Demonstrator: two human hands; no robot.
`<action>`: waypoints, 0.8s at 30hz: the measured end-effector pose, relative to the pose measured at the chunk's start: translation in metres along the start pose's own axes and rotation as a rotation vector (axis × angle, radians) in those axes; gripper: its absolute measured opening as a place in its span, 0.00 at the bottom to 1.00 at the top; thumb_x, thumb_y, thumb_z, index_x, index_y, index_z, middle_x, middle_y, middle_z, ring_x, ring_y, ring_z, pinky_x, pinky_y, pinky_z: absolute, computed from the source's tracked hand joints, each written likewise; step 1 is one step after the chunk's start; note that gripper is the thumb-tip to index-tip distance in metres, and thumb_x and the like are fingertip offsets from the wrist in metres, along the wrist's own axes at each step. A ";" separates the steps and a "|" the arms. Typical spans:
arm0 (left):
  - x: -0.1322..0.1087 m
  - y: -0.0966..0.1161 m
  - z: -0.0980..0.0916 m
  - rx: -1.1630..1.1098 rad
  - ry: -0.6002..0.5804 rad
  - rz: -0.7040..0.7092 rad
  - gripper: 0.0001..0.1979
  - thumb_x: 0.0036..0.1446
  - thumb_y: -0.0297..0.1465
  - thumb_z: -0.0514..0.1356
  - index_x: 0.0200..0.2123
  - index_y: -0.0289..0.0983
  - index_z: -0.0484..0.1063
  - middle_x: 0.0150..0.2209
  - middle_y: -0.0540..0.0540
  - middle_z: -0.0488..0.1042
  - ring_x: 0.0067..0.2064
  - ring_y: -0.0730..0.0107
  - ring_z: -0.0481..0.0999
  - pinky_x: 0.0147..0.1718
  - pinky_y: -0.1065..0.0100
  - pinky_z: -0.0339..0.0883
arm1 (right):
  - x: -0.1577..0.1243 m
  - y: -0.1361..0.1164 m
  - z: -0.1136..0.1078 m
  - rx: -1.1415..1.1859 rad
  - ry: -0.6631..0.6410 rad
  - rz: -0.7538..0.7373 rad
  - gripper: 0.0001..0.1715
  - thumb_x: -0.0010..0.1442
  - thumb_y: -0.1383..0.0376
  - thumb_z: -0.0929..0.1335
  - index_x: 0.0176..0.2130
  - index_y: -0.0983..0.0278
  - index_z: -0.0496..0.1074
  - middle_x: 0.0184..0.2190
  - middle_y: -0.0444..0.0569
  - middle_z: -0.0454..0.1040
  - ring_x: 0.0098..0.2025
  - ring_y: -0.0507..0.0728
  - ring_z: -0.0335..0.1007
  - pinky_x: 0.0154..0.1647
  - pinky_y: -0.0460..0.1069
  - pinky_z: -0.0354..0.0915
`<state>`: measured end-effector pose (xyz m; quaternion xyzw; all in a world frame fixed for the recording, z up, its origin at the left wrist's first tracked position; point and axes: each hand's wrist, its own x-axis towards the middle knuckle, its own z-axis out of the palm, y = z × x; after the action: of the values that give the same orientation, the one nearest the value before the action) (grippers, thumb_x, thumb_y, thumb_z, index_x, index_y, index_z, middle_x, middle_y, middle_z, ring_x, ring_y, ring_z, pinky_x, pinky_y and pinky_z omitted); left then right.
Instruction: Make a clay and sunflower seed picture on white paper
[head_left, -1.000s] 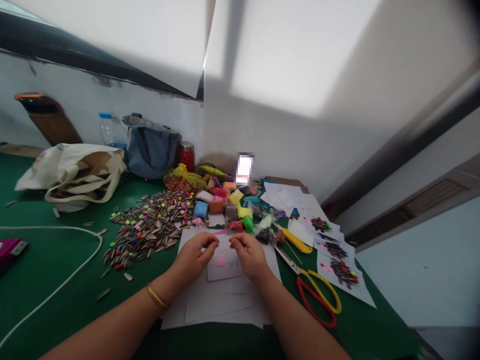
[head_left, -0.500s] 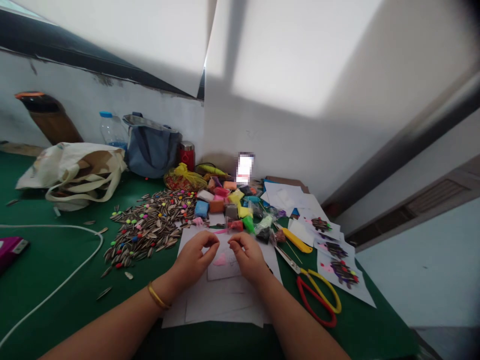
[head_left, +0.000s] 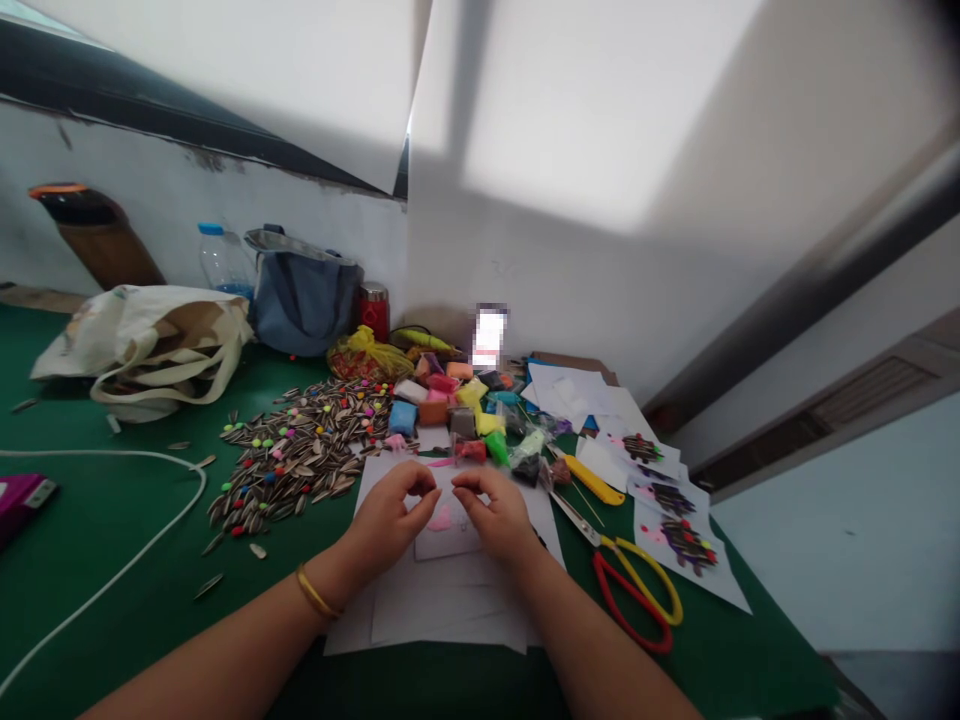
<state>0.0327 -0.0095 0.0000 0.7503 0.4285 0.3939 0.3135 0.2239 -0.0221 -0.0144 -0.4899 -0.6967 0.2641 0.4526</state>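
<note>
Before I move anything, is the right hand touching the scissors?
Apart. The head view shows it: a strip of white paper and green table lies between the right hand and the scissors.

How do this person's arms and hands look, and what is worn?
No gloves on the left hand or right hand; no sleeves show on the forearms. A plain gold-coloured bangle circles the left wrist. Something small and dark shows at the right wrist's edge, too little to identify.
</note>
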 end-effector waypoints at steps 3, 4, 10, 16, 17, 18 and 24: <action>-0.001 -0.001 0.000 0.010 0.000 0.008 0.05 0.60 0.33 0.56 0.33 0.39 0.67 0.32 0.49 0.70 0.35 0.67 0.69 0.36 0.66 0.65 | 0.000 0.001 0.000 -0.003 0.002 -0.004 0.08 0.61 0.65 0.68 0.39 0.60 0.77 0.37 0.48 0.78 0.40 0.57 0.72 0.43 0.51 0.65; -0.001 -0.001 0.000 0.013 -0.003 0.010 0.05 0.60 0.33 0.56 0.33 0.39 0.67 0.32 0.49 0.70 0.35 0.67 0.69 0.36 0.66 0.65 | 0.000 0.001 0.000 -0.010 0.001 -0.007 0.07 0.61 0.64 0.68 0.39 0.60 0.77 0.36 0.48 0.78 0.40 0.57 0.72 0.43 0.51 0.65; 0.000 -0.001 0.000 0.013 0.009 0.022 0.05 0.60 0.33 0.56 0.33 0.39 0.68 0.32 0.49 0.70 0.35 0.67 0.70 0.36 0.66 0.66 | -0.001 -0.004 -0.003 -0.047 -0.003 -0.014 0.19 0.67 0.57 0.61 0.30 0.62 0.73 0.28 0.47 0.74 0.34 0.55 0.69 0.36 0.49 0.61; 0.000 -0.004 0.001 0.007 -0.007 0.021 0.06 0.62 0.34 0.55 0.34 0.39 0.68 0.33 0.49 0.71 0.36 0.67 0.70 0.36 0.65 0.66 | -0.001 -0.004 -0.002 -0.052 0.005 -0.045 0.10 0.64 0.60 0.65 0.37 0.62 0.74 0.35 0.49 0.75 0.39 0.56 0.70 0.42 0.50 0.64; 0.000 -0.004 0.001 0.006 -0.010 0.024 0.06 0.62 0.34 0.54 0.35 0.39 0.68 0.33 0.48 0.71 0.36 0.67 0.70 0.37 0.65 0.66 | -0.001 -0.004 -0.001 -0.044 0.001 -0.052 0.10 0.64 0.61 0.65 0.40 0.62 0.75 0.37 0.49 0.76 0.41 0.57 0.70 0.44 0.51 0.64; 0.000 -0.004 0.001 0.005 -0.014 0.027 0.07 0.62 0.34 0.54 0.35 0.39 0.68 0.33 0.48 0.71 0.36 0.67 0.70 0.37 0.65 0.66 | -0.001 -0.004 -0.001 -0.037 -0.004 -0.055 0.11 0.64 0.62 0.64 0.41 0.61 0.75 0.39 0.50 0.77 0.43 0.57 0.71 0.46 0.52 0.64; -0.001 -0.003 0.000 0.007 -0.006 0.036 0.07 0.63 0.34 0.54 0.35 0.39 0.68 0.33 0.48 0.71 0.36 0.67 0.71 0.37 0.65 0.66 | -0.001 -0.004 -0.003 -0.011 0.008 -0.034 0.08 0.63 0.61 0.67 0.38 0.60 0.76 0.36 0.48 0.77 0.40 0.57 0.72 0.44 0.51 0.64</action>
<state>0.0313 -0.0088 -0.0029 0.7602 0.4155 0.3955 0.3050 0.2243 -0.0246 -0.0100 -0.4816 -0.7044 0.2505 0.4572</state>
